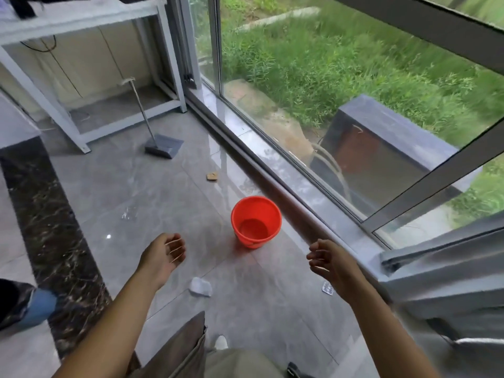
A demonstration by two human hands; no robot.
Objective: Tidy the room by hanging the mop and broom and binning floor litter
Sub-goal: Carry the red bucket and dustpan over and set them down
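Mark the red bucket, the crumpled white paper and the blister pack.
red bucket [255, 221], head view, on its inner wall.
crumpled white paper [201, 287], head view, middle of the wad.
blister pack [327, 288], head view, on its visible face.

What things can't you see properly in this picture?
All in the head view:
Silver packet: partly hidden by the right arm.
Brown scrap: too small to identify.
Long-handled tool: blurred, mop or broom unclear.
Dark things on the white table: cut off by the top edge.
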